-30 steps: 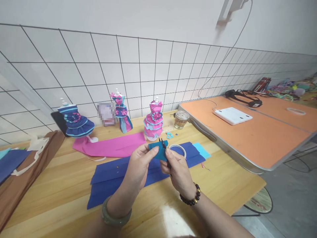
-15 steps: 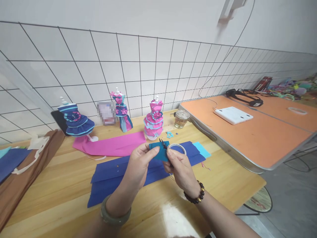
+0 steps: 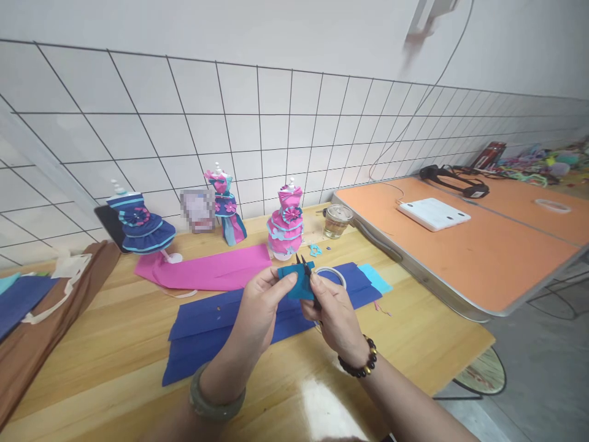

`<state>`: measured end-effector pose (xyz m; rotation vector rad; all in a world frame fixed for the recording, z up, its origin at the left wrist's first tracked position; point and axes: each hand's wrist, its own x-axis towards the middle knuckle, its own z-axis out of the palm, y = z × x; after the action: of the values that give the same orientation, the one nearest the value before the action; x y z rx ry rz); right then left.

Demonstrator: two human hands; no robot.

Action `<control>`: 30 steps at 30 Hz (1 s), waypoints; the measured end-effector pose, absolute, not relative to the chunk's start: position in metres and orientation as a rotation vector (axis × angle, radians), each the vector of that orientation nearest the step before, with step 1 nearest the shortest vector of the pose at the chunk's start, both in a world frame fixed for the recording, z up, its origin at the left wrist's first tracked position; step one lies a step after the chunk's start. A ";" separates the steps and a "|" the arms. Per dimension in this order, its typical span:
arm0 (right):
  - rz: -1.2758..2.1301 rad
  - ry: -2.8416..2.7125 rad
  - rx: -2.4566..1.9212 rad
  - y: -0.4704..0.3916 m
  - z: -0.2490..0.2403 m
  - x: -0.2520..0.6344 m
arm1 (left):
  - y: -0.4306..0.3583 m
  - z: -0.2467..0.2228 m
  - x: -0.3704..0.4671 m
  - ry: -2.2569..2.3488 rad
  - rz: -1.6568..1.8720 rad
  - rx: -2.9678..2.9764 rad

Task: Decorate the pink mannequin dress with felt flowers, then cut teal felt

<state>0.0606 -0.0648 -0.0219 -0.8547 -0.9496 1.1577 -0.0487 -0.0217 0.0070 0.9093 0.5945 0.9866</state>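
Note:
Between thumb and fingers, my left hand point(image 3: 257, 307) pinches a small teal piece point(image 3: 298, 286). My right hand point(image 3: 335, 310) is closed on small dark scissors point(image 3: 305, 266), whose parted tips point up at the upper edge of the teal piece. Most of the scissors' handles are hidden by my fingers. Beneath both hands lies a folded dark blue sheet point(image 3: 197, 331), with a light blue strip point(image 3: 375, 278) at its right end. A tape roll point(image 3: 341, 276) rests on the blue sheet, just behind my right hand.
Behind the hands stand a pink dress form point(image 3: 286, 228), a pink-and-blue one point(image 3: 225, 205) and a navy one point(image 3: 142, 227). A pink sheet point(image 3: 207, 267) lies before them. A lidded cup point(image 3: 337, 221) is near the orange table point(image 3: 483, 258); brown fabric point(image 3: 50, 325) lies left.
The scissors' tips have shifted slightly and stand a little further apart at the teal piece's edge. My right hand and wrist have moved slightly left.

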 end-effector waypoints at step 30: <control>1.149 -0.965 -0.877 -0.064 -0.022 0.063 | -0.022 0.006 -0.047 0.591 0.996 0.906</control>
<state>0.0625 -0.0640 -0.0219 -0.8771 -0.9649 1.1488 -0.0474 -0.0223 0.0061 0.9064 0.5915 0.9959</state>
